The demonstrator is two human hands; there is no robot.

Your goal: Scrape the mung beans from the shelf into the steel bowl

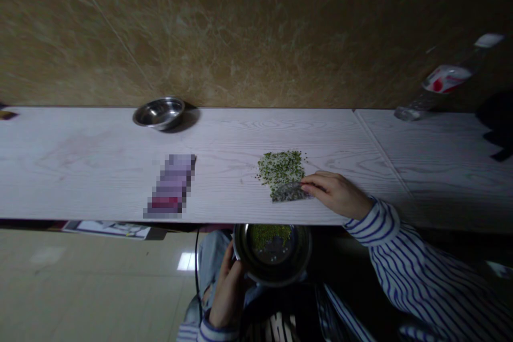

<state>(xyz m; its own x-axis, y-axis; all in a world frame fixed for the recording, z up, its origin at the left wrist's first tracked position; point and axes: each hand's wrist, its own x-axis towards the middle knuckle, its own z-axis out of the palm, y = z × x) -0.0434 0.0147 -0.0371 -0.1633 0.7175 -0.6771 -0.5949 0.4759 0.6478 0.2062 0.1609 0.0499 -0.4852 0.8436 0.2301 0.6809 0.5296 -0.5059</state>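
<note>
My left hand (pixel 229 287) grips the left rim of a metal bowl (pixel 306 259), just below the table's front edge. Green grains that look like mung beans (pixel 266 235) lie along the far side inside it. On the table, my right hand (pixel 334 192) pinches the right end of a thin, see-through greyish piece of plastic (pixel 289 192). This plastic rests at the near side of a spread patch of green beans (pixel 280 165). A few beans lie loose around the patch. What kind of plastic piece it is, I cannot make out.
A second metal bowl (pixel 158 113) stands by the wall at the back left. A pixelated phone-like slab (pixel 172 184) lies left of the beans. At the back right, a plastic bottle (pixel 444 79) stands near a dark object (pixel 499 123). The table's front edge (pixel 216 221) runs above my lap.
</note>
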